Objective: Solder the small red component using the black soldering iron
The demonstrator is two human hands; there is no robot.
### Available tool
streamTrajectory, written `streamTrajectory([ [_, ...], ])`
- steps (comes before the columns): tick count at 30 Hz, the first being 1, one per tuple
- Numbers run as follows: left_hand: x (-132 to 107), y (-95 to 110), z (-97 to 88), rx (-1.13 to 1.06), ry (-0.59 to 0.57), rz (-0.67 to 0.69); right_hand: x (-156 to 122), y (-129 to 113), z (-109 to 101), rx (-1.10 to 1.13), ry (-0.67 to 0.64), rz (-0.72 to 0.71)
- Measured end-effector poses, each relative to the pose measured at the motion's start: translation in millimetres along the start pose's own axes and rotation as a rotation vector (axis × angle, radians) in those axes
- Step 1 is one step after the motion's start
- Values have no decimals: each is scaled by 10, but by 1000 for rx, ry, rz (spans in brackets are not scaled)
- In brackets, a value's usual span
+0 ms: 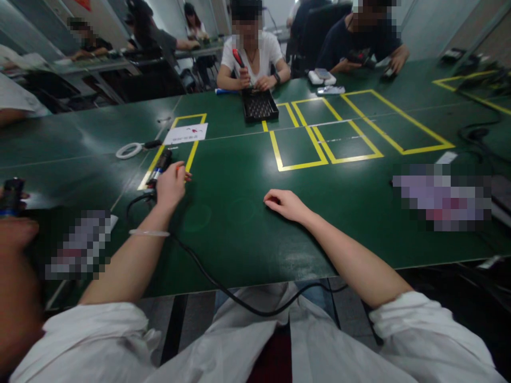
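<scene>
My left hand (pixel 171 186) reaches forward on the green table (pixel 239 175) and touches the near end of a black electric screwdriver (pixel 160 166) that lies along a yellow tape line. Its fingers curl around the tool's end, with an orange bit showing at the fingertips. A black cable (pixel 207 276) runs from the tool back across the table edge toward my lap. My right hand (pixel 285 204) rests on the table near the middle, fingers loosely curled, holding nothing.
A white ring (pixel 128 150) and a white card (pixel 187 133) lie beyond the screwdriver. Yellow tape rectangles (pixel 319 138) mark the table. Across it a person holds a red-handled tool over a black tray (pixel 259 105). Other people sit at the far right and left.
</scene>
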State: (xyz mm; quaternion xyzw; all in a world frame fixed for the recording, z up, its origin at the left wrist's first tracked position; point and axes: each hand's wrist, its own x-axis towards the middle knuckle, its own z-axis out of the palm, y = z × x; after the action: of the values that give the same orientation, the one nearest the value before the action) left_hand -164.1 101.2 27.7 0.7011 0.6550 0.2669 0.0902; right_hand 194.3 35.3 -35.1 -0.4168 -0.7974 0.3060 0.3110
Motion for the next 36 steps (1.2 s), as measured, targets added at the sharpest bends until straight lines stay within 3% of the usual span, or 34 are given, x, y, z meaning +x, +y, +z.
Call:
streamTrajectory([
  [2,-139,482,218,-222,-106,25,1,13,2,55,11,12],
  [5,-408,1123,495,-621,-406,93,13,25,-6,257,22,57],
  [8,-624,1458,690,-865,-670,89,32,15,-27,487,8,104],
  [13,-743,1423,912,-1001,-828,5,38,-29,-41,650,7,104],
  [16,-764,1354,959,-998,-882,18,21,-41,-19,669,-64,100],
  [19,-782,1356,954,-1000,-867,20,8,-27,11,697,-126,45],
  [25,-785,1362,996,-1036,-835,-16,12,19,38,694,-121,26],
  [32,-729,1287,1109,-1102,-732,-182,33,36,2,633,16,70],
  [36,-717,1281,1104,-1115,-699,-208,39,60,-4,604,47,82],
])
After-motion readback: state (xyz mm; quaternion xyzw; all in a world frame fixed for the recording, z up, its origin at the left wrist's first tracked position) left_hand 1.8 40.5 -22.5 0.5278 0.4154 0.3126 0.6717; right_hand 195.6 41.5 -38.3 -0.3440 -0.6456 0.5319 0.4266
